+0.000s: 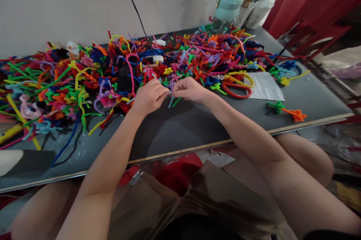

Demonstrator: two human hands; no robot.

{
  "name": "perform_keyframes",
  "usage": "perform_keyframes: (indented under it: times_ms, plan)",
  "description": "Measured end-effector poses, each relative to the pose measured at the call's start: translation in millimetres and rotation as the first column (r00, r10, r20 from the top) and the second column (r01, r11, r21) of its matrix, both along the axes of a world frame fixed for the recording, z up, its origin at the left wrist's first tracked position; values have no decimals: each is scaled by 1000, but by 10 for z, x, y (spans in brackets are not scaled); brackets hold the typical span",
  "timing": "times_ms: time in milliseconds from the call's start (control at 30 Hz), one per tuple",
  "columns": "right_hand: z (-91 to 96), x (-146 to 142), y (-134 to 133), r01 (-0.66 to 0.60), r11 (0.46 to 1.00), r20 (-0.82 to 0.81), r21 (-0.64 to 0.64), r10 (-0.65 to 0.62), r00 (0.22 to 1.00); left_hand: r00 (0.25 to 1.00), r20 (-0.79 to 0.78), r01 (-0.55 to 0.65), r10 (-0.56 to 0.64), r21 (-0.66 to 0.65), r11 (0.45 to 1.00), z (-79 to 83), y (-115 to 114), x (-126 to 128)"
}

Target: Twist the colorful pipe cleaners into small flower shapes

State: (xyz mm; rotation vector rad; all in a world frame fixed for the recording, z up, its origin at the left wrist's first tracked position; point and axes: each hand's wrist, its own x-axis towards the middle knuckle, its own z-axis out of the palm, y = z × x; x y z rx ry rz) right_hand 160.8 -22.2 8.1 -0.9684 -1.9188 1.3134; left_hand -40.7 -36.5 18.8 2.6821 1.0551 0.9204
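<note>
Left hand (pixel 150 96) and right hand (pixel 189 89) met at the near edge of the pipe-cleaner heap (pixel 118 67), both pinched on short blue and green stems (pixel 172 101). Flower unfinished; two finished flowers (pixel 287 110) lay right of the heap on the counter (pixel 197 127). Most strands were still loose.

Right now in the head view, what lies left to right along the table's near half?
Pink ribbon loop → left hand → right hand, both pinching short pipe cleaners → red-handled scissors → white paper → green-and-orange pipe-cleaner flowers.
</note>
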Motion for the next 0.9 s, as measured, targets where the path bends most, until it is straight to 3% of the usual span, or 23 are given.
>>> perform_keyframes:
  times_ms: [100,167,233,267,300,400,467,533,633,733,800,900]
  plan:
    - [26,-101,-106,121,949,133,292,-166,977,984,107,-129,145,-145,981,-11,-35,76]
    - [35,-177,-177,145,886,227,441,-266,937,942,186,-199,278,-358,912,-26,-37,108]
    - [37,-225,-211,173,865,244,471,-316,917,908,212,-196,360,-546,815,-40,-22,108]
    - [36,-231,-209,201,872,218,446,-324,921,905,219,-181,366,-579,795,-46,-11,96]
    - [37,-225,-194,231,888,176,397,-320,931,911,228,-165,343,-562,810,-50,0,80]
    - [37,-150,-111,245,963,12,111,-247,969,966,214,-76,148,-312,947,-56,29,24]
    - [31,-84,-58,145,981,-98,-131,-159,982,988,153,-3,31,-179,984,-54,41,-3]
    - [19,-33,-26,10,955,-195,-296,-71,978,992,127,39,-23,-124,991,-42,46,-20]
    - [6,-6,-17,-120,931,-252,-345,31,967,990,140,40,-33,-49,998,-2,41,-31]
    - [14,-57,-56,-57,975,-161,-215,22,987,996,92,7,-8,12,1000,35,16,-26]
    - [21,-137,-116,105,994,-17,4,-105,994,995,46,-87,87,8,996,43,-5,-11]
    - [1,-287,-230,284,889,188,359,-366,911,956,-4,-291,295,-171,941,33,-22,16]
